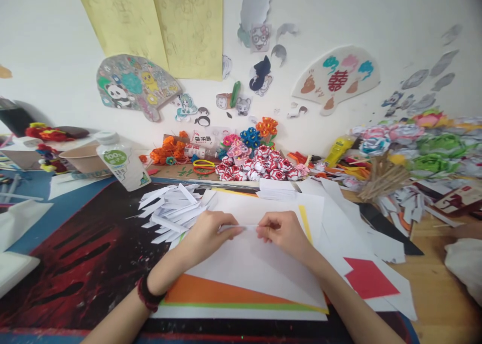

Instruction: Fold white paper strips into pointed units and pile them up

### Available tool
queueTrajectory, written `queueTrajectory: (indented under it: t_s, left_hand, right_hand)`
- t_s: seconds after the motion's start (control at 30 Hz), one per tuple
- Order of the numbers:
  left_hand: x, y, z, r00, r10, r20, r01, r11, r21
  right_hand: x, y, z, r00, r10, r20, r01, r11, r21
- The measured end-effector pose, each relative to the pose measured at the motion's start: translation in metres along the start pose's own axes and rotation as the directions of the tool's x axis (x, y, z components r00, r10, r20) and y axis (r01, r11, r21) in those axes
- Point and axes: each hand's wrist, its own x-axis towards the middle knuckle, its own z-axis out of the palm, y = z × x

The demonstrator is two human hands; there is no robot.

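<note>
Between my two hands a thin white paper strip (248, 227) is held level above white sheets. My left hand (213, 233), with a dark band on its wrist, pinches the strip's left end. The right end sits between the thumb and fingers of my right hand (284, 232), which are closed on it. Beneath lies a stack of paper, with a white sheet (259, 268) on top and an orange sheet (214, 290) showing along the front. Just left of my left hand is a pile of folded white strips (169, 208).
A white bottle (122, 160) stands at the back left near a bowl (83, 159). Red and white paper flowers (259, 168) line the back. To the right lie a red paper piece (369, 277), a stick bundle (382, 176) and green paper flowers (439, 150).
</note>
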Motion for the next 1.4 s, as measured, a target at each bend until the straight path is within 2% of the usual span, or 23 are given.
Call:
queueTrajectory:
  t_s: [0.1,0.23,0.27,0.33,0.37,0.43,0.5,0.53,0.67,0.73,0.87,0.97,1.17,1.4]
  left_hand:
    - [-0.001,-0.003,-0.004,1.0,-0.007,-0.023,0.007,1.0,-0.013]
    - [-0.002,-0.011,-0.013,0.996,0.012,-0.09,-0.011,1.0,0.019]
    - [-0.002,-0.014,-0.018,0.989,0.024,-0.146,-0.017,0.999,0.049]
    - [-0.003,-0.02,-0.028,0.952,0.043,-0.303,0.014,0.983,0.183]
    - [-0.004,-0.023,-0.034,0.93,0.072,-0.361,0.035,0.958,0.283]
    - [-0.006,-0.027,-0.046,0.897,0.137,-0.42,0.082,0.882,0.464]
    - [-0.008,-0.032,-0.056,0.871,0.19,-0.452,0.125,0.805,0.579]
    - [-0.01,-0.034,-0.06,0.867,0.195,-0.459,0.16,0.763,0.626]
    - [-0.014,-0.045,-0.066,0.85,0.195,-0.489,0.294,0.594,0.749]
    - [-0.015,-0.049,-0.066,0.814,0.208,-0.542,0.364,0.544,0.756]
    - [-0.013,-0.046,-0.062,0.812,0.192,-0.55,0.38,0.541,0.75]
    - [-0.012,-0.041,-0.056,0.816,0.193,-0.545,0.357,0.573,0.738]
    - [-0.008,-0.037,-0.043,0.859,0.201,-0.47,0.265,0.612,0.745]
    - [-0.006,-0.031,-0.031,0.901,0.182,-0.394,0.203,0.626,0.753]
  right_hand:
    - [0.0,-0.001,-0.002,1.0,0.008,-0.026,-0.008,1.0,-0.007]
    - [0.005,-0.001,-0.01,0.997,-0.053,-0.051,0.052,0.998,-0.018]
    - [0.008,-0.001,-0.015,0.992,-0.08,-0.098,0.077,0.996,-0.039]
    - [0.017,0.001,-0.027,0.951,-0.142,-0.276,0.098,0.981,-0.164]
    - [0.023,0.002,-0.034,0.922,-0.177,-0.344,0.087,0.962,-0.26]
    - [0.036,0.003,-0.047,0.9,-0.267,-0.343,0.059,0.857,-0.512]
    - [0.05,0.005,-0.055,0.925,-0.282,-0.255,0.019,0.704,-0.71]
    - [0.057,0.005,-0.057,0.946,-0.244,-0.212,-0.008,0.638,-0.77]
    - [0.075,0.01,-0.053,0.962,-0.168,-0.215,-0.077,0.591,-0.803]
    - [0.079,0.013,-0.05,0.958,-0.143,-0.247,-0.123,0.574,-0.809]
    - [0.08,0.019,-0.05,0.955,-0.13,-0.268,-0.157,0.545,-0.824]
    - [0.079,0.022,-0.053,0.959,-0.136,-0.25,-0.143,0.532,-0.834]
    - [0.078,0.024,-0.057,0.952,-0.164,-0.257,-0.142,0.506,-0.851]
    - [0.078,0.026,-0.05,0.912,-0.242,-0.332,-0.184,0.483,-0.856]
